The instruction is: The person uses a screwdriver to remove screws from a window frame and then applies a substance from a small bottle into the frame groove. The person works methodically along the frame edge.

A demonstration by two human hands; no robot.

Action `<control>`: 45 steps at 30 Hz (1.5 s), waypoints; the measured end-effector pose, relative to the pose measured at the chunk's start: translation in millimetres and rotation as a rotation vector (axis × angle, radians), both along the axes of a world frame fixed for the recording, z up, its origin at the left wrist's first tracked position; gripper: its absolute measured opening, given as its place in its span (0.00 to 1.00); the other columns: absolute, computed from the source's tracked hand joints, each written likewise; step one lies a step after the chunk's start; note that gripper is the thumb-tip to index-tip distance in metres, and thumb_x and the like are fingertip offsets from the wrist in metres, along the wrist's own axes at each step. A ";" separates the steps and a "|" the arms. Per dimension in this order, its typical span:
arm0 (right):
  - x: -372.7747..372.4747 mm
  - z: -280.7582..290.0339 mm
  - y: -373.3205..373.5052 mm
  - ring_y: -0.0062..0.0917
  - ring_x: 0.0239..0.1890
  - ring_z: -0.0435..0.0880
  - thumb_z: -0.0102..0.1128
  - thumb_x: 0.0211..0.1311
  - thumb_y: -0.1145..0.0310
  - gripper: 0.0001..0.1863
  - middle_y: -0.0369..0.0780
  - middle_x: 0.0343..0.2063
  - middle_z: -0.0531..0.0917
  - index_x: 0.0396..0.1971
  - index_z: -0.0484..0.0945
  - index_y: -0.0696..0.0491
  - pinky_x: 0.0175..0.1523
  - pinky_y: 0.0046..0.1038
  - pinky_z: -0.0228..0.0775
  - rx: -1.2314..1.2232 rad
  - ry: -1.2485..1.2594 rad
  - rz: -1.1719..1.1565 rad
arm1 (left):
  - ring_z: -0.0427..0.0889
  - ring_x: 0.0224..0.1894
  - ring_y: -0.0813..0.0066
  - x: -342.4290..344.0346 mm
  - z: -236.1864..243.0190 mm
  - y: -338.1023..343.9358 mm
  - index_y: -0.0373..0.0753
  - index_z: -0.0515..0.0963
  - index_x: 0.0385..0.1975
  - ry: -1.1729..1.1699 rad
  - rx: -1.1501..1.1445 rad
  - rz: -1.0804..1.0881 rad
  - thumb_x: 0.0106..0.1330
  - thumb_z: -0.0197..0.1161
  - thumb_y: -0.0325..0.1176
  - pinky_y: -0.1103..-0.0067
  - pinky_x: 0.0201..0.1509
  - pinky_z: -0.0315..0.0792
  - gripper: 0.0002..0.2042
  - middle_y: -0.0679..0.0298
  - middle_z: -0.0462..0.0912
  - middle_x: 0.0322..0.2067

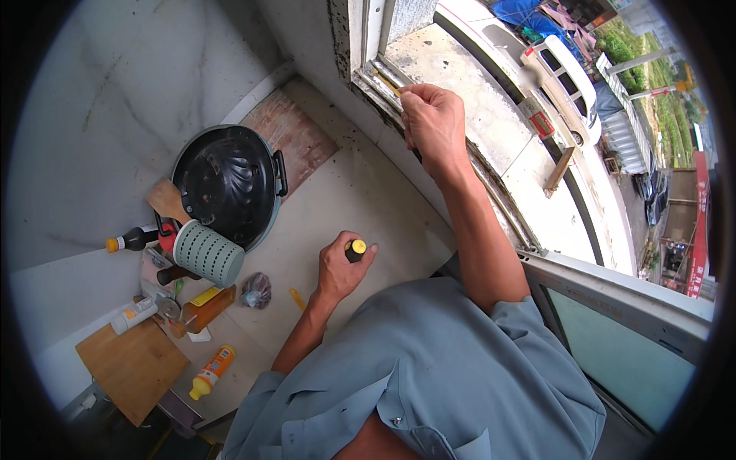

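My left hand (342, 270) is over the countertop, its fingers closed around a dark cylinder (355, 250) with a round yellow end facing up. The lower part of the cylinder is hidden, so its kind does not show. Up at the open window, my right hand (435, 126) is closed over the worn, dirty window track (484, 180). Something thin and yellowish (393, 89) shows by its fingertips. Whether the fingers hold it is hard to make out.
Left of my left hand, a black lid (230, 180) leans in the corner beside a grey-green perforated utensil holder (208, 253). Around these stand a bottle of amber liquid (208, 308), a yellow-orange bottle (212, 372), a wooden board (130, 366) and a dark plastic bag (256, 291). A van (563, 88) is parked outside.
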State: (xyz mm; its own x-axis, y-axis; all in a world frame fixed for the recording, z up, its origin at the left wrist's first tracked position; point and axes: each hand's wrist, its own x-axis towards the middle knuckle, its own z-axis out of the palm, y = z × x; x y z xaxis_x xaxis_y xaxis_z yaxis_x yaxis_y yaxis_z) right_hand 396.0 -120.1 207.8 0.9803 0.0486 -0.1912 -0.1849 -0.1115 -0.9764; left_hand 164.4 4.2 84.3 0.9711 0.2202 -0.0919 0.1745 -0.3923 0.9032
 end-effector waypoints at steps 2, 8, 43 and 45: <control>2.0 -2.9 -2.3 0.19 0.15 0.76 0.53 0.65 0.71 0.15 0.37 0.18 0.79 0.40 0.84 0.67 0.21 0.25 0.68 -0.039 -0.004 0.018 | 0.78 0.25 0.66 0.5 -0.4 0.9 0.36 0.77 0.34 -0.002 -0.002 0.002 0.61 0.76 0.37 0.71 0.34 0.76 0.15 0.59 0.80 0.23; 1.3 -6.0 -5.9 0.18 0.19 0.77 0.53 0.65 0.71 0.16 0.38 0.19 0.81 0.41 0.84 0.67 0.24 0.25 0.68 -0.093 0.003 -0.009 | 0.78 0.24 0.66 1.6 1.1 0.4 0.36 0.77 0.34 -0.005 -0.002 0.005 0.61 0.76 0.37 0.71 0.34 0.76 0.15 0.59 0.80 0.23; 19.1 24.0 -46.4 0.15 0.12 0.68 0.56 0.66 0.75 0.10 0.34 0.18 0.75 0.42 0.81 0.66 0.16 0.20 0.59 0.219 -0.015 -0.190 | 0.77 0.24 0.68 3.5 0.1 -0.1 0.36 0.77 0.34 -0.002 0.001 0.000 0.60 0.76 0.35 0.72 0.33 0.75 0.14 0.60 0.79 0.22; 34.5 21.9 -54.8 0.15 0.13 0.69 0.55 0.66 0.76 0.11 0.34 0.17 0.75 0.42 0.81 0.66 0.16 0.21 0.59 0.136 -0.076 -0.256 | 0.77 0.24 0.69 3.8 1.0 -0.8 0.36 0.77 0.34 0.003 0.000 -0.002 0.60 0.77 0.35 0.72 0.33 0.75 0.14 0.60 0.79 0.22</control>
